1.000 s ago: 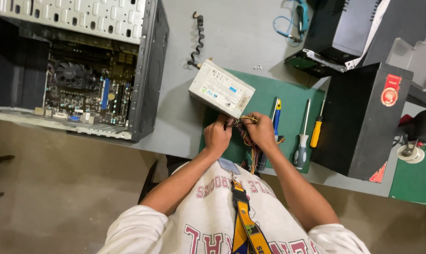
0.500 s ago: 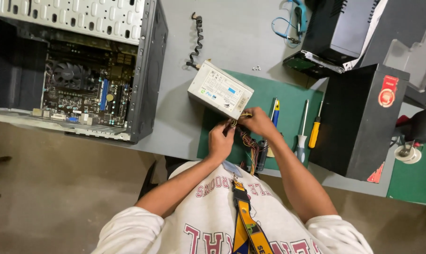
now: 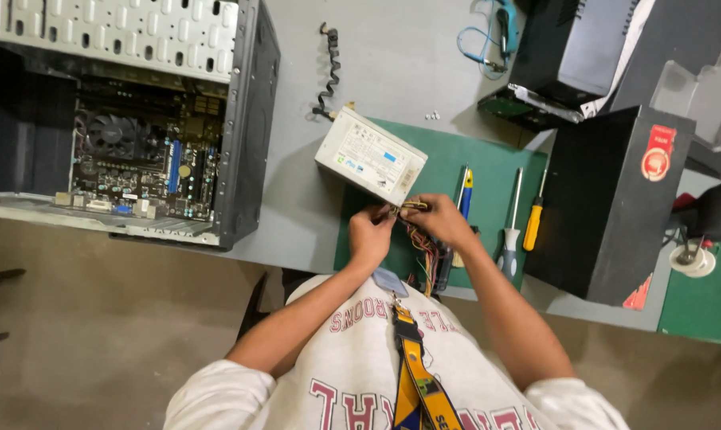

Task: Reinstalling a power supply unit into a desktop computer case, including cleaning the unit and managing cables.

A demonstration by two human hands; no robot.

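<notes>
Left hand [image 3: 370, 235] and right hand [image 3: 440, 220] both pinch the wire bundle [image 3: 424, 253] coming off the grey power supply [image 3: 370, 156], which lies on the green mat [image 3: 456, 159]. Screwdrivers [image 3: 532, 223] just right of hands, open PC case [image 3: 137, 119] far left

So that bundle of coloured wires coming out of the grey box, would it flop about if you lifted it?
Probably floppy: the wires already sag in loose curves below both hands. They stay fixed to the grey box, so pulling hard would likely drag it. The box looks like rigid metal, likely heavy for its size.
</notes>
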